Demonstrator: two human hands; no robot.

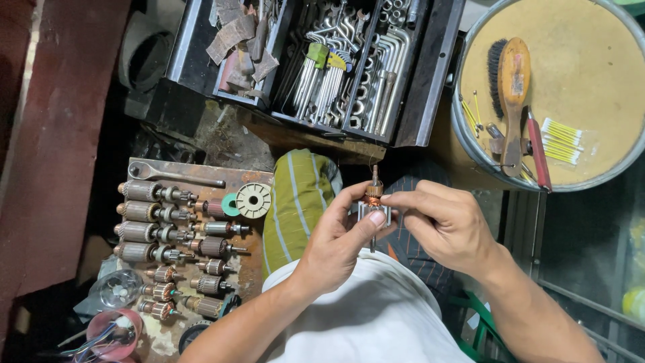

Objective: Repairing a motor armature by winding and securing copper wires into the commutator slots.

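- The left hand (339, 235) is gripping a small motor armature (373, 202) from below, thumb pressed against its side, holding it upright with the shaft pointing up.
- The right hand (443, 225) is closing on the same armature from the right, fingertips (393, 199) pinching at its copper-coloured top.
- The armature is sitting in mid-air above the person's lap, just in front of a green striped cloth (295, 202), with free space around both forearms.
- To the left, a rusty metal plate (245, 176) is carrying rows of spare armatures (151, 214); I am counting about fourteen, four long ones in the outer column, though the lower ones are crowding together and the count is unsure.
- One wrench (176, 176) is lying along the plate's far edge, and two plastic spools, one cream (253, 199) and one green (230, 204), are sitting just beside it.
- An open toolbox (316, 64) is standing beyond the hands, its trays packed with hex keys and spanners, too many to count.
- At the right, a round tray (605, 54) is holding one wooden brush (512, 94), one red-handled tool (537, 151) hanging over the rim, and a bundle of cotton swabs (561, 141).
- A clear jar (115, 289) and a pink cup (115, 333) are crowding the plate's near corner.
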